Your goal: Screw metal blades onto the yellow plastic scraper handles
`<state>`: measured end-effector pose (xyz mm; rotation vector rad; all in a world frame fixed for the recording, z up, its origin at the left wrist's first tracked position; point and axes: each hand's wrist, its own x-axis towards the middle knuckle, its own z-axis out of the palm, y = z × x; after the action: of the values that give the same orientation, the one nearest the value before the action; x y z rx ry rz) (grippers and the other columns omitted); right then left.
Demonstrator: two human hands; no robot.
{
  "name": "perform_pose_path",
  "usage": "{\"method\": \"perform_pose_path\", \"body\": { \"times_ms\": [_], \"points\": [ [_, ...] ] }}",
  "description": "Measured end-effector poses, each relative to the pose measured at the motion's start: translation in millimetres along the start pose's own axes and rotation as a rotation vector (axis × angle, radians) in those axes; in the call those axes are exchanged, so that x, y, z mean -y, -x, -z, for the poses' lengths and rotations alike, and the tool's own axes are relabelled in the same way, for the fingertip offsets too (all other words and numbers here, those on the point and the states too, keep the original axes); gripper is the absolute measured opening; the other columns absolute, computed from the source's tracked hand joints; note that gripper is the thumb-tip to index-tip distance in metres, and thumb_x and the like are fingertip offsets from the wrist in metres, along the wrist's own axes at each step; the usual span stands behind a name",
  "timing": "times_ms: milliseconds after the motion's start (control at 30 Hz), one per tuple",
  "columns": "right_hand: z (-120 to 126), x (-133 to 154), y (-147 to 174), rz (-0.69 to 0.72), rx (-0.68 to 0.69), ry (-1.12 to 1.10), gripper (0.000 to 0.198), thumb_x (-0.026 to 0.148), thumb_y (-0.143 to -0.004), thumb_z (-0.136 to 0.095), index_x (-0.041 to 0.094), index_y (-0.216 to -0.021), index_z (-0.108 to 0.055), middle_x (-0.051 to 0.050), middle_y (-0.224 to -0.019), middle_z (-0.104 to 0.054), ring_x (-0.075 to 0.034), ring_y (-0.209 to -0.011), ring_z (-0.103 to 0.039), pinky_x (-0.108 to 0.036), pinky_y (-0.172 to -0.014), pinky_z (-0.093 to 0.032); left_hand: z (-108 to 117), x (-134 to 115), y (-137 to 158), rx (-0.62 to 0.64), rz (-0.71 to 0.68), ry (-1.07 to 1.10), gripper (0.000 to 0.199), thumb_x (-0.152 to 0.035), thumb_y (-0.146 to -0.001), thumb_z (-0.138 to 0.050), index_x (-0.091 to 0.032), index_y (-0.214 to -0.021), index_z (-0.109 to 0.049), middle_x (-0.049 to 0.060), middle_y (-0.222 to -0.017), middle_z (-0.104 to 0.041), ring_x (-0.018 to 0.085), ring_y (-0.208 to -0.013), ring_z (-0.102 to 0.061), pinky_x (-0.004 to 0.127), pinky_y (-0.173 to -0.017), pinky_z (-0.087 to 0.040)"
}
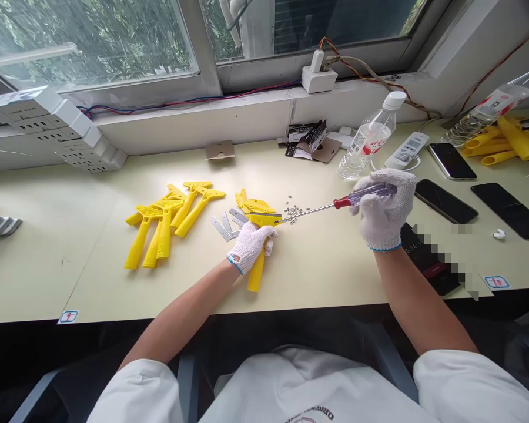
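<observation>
stacked white boxes at left | capped bottle beside power strip | earbud near black phone

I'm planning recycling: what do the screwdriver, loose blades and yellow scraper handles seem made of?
Screwdriver: shiny, likely steel shaft; see-through purplish grip, probably plastic. Loose blades: flat, grey, smooth, apparently metal. Yellow scraper handles: probably moulded plastic, satin, evenly coloured.

Bladed yellow scraper, purple-handled screwdriver, slanted
</observation>
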<state>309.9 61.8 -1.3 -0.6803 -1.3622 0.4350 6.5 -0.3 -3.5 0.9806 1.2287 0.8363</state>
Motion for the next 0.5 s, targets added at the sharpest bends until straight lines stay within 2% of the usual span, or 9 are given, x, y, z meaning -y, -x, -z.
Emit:
{"method": "perform_pose_path", "body": {
  "times_ms": [100,200,333,500],
  "points": [
    [-4,10,-1,0.021,0.096,-0.108,0.047,0.05,-0.096,-0.081,0.035,-0.139,-0.067,-0.003,-0.117,-0.075,-0.019,-0.078,-0.076,-0.028,-0.043,-0.057,0,0,-1,0.006,0.004,-0.003,0.014,-0.033,-0.087,-0.07,-0.021,-0.081,-0.066,-0.001,-0.057,-0.058,0.013,-0.047,-0.052,0.027,-0.052,-0.044],
    [-4,16,-3,0.001,0.164,-0.098,0.05,0.041,-0.099,-0.083,0.04,-0.146,-0.067,-0.002,-0.12,-0.079,-0.016,-0.068,-0.075,-0.028,-0.044,-0.059,1,1,-2,0.015,0.008,-0.003,0.015,-0.033,-0.087,-0.07,-0.021,-0.08,-0.064,-0.001,-0.058,-0.059,0.013,-0.047,-0.052,0.027,-0.052,-0.045],
    [2,15,-5,-0.02,0.203,-0.116,0.048,0.045,-0.097,-0.088,0.043,-0.141,-0.069,0.001,-0.116,-0.081,-0.014,-0.06,-0.072,-0.029,-0.046,-0.061,2,4,-4,0.025,0.006,0.01,0.015,-0.032,-0.086,-0.07,-0.022,-0.078,-0.062,-0.001,-0.057,-0.057,0.013,-0.047,-0.052,0.027,-0.05,-0.043],
    [11,16,-10,-0.099,0.332,-0.213,0.044,0.04,-0.095,-0.09,0.042,-0.135,-0.072,0.001,-0.119,-0.082,-0.017,-0.066,-0.076,-0.035,-0.054,-0.066,4,8,-6,0.035,-0.018,0.029,0.016,-0.031,-0.087,-0.069,-0.022,-0.078,-0.061,-0.002,-0.057,-0.056,0.012,-0.046,-0.049,0.027,-0.049,-0.042]
  ]
}}
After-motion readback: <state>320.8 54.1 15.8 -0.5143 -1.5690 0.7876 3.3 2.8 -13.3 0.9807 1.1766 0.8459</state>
